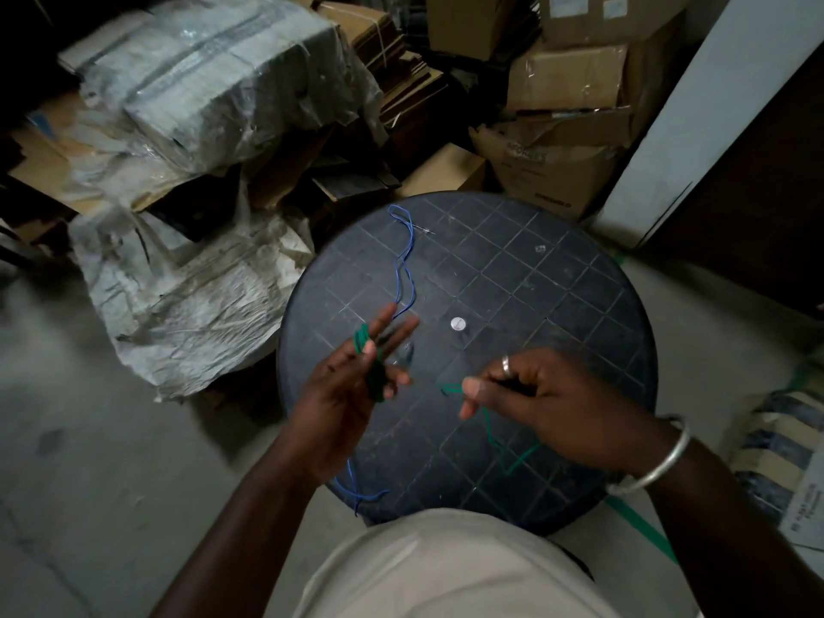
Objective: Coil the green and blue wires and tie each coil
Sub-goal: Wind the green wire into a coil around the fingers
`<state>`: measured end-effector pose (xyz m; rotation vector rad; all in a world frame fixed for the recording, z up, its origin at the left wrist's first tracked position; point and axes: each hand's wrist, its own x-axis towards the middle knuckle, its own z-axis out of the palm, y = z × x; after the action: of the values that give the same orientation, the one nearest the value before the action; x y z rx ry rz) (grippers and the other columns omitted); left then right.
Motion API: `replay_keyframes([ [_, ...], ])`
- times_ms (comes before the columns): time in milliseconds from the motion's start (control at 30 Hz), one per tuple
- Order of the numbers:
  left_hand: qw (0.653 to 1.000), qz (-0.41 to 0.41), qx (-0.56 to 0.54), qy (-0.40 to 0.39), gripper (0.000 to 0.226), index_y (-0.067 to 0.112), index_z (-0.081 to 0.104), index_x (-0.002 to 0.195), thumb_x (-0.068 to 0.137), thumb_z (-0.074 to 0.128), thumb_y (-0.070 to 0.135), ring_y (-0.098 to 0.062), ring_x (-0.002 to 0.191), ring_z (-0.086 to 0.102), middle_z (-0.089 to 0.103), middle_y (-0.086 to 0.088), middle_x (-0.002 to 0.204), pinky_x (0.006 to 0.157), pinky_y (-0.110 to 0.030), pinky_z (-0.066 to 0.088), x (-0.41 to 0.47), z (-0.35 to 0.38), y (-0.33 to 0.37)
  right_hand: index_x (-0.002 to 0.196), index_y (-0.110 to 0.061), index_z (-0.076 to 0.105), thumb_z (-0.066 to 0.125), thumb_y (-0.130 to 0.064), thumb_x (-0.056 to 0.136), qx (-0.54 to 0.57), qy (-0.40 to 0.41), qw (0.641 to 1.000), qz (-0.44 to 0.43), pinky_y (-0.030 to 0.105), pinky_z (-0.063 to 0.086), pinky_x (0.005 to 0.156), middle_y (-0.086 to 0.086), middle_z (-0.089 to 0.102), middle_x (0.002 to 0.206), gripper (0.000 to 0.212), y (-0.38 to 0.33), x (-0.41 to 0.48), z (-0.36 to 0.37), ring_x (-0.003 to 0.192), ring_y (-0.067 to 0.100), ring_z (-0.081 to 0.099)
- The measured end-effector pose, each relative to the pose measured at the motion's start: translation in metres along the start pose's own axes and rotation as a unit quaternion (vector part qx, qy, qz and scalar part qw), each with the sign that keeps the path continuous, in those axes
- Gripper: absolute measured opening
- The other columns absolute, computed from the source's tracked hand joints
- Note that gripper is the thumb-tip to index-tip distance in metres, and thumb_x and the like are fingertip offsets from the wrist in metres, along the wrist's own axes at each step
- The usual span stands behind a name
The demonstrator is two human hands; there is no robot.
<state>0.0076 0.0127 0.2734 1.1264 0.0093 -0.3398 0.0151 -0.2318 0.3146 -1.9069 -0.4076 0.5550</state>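
Shirt [446,568] btm; green wire [363,343] round left hand [339,394], blue wire [402,262] part-hidden

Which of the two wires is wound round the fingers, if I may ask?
The green wire: it loops round fingers of the left hand, its tail pinched by the right hand. The blue wire lies loose across the black table.
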Motion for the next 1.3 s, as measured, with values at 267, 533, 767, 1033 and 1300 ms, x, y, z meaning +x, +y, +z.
replay_keyframes([
  [267,0.994,0.010,-0.070,0.087,0.055,0.004,0.053,0.140,0.095,0.056,0.036,-0.007,0.043,0.013,0.030,0.005,0.049,0.045,-0.014,0.027,-0.001,-0.015,0.013,0.113,-0.019,0.062,0.038,-0.007,0.106,0.026,-0.072,0.976,0.202,0.029,0.049,0.055,0.005,0.066,0.076,0.029,0.037,-0.001,0.017,0.054,0.018,0.059],
  [533,0.997,-0.047,-0.038,0.039,0.043,-0.001,0.059,0.134,0.102,0.038,0.019,-0.003,0.037,0.020,0.029,0.006,0.037,0.043,-0.019,0.018,-0.007,0.010,0.005,0.124,-0.017,0.064,0.061,-0.011,0.098,0.149,0.040,0.985,0.074,0.029,0.054,0.094,0.008,0.071,0.118,0.027,0.021,0.019,0.028,0.101,0.023,0.071],
  [767,0.995,-0.068,-0.072,0.012,0.042,-0.004,0.065,0.124,0.100,0.038,0.018,-0.007,0.040,0.013,0.028,0.006,0.038,0.043,-0.019,0.018,-0.009,0.021,0.001,0.086,-0.019,0.070,0.069,-0.015,0.093,0.170,0.141,0.974,0.045,0.018,0.046,0.058,-0.011,0.069,0.066,0.009,0.017,0.036,0.040,0.060,0.001,0.056],
  [1033,0.966,-0.087,-0.241,0.020,0.031,0.010,0.060,0.084,0.103,0.037,0.021,-0.011,0.037,0.010,0.024,0.006,0.040,0.042,-0.023,0.014,-0.006,0.000,0.014,0.073,-0.014,0.067,0.063,-0.021,0.097,0.331,0.197,0.914,0.123,0.036,0.052,0.078,-0.004,0.050,0.046,0.025,0.031,0.041,0.026,0.055,0.011,0.058],
  [1300,0.921,-0.121,-0.366,-0.053,0.041,0.002,0.057,0.129,0.108,0.026,0.017,-0.007,0.050,0.024,0.033,0.006,0.064,0.046,-0.024,0.017,-0.004,0.000,-0.002,0.131,-0.019,0.054,0.064,-0.021,0.096,0.347,0.230,0.902,0.114,0.035,0.057,0.090,0.007,0.069,0.123,0.036,0.038,0.049,0.031,0.105,0.020,0.071],
])
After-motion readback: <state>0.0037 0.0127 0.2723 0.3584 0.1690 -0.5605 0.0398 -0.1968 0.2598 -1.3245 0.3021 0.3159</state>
